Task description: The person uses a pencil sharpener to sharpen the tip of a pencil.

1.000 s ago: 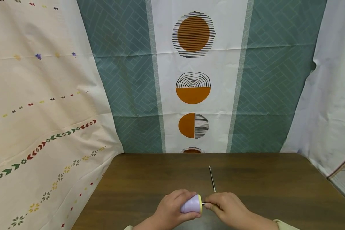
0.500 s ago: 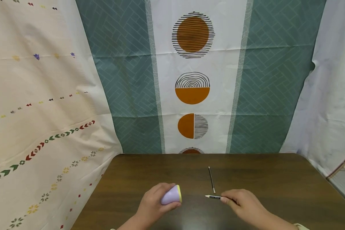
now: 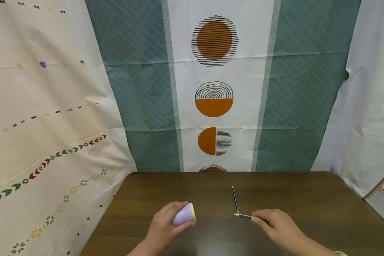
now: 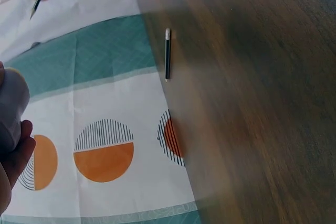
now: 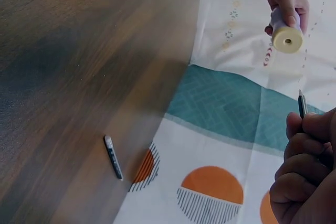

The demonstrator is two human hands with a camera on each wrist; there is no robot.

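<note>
My left hand point(image 3: 161, 225) grips a lavender pencil sharpener point(image 3: 182, 215) with a yellow end, held above the table on the left. In the right wrist view a small hole shows in the sharpener's yellow end point(image 5: 288, 41). My right hand point(image 3: 277, 227) pinches a dark pencil point(image 3: 244, 216), its pale sharpened tip pointing left towards the sharpener, a gap between them. Behind that tip a second dark pencil point(image 3: 235, 198) lies on the table. The left wrist view shows this pencil point(image 4: 168, 56) with a whitish end.
The brown wooden table point(image 3: 153, 188) has rounded far corners. Behind it hangs a green and white cloth point(image 3: 147, 106) with orange circles. A cream patterned cloth point(image 3: 67, 142) borders the left side, a white cloth point(image 3: 364, 124) the right.
The pencil has come out of the sharpener. My left hand has moved left with the sharpener, and my right hand has moved right with the pencil, whose tip now shows.
</note>
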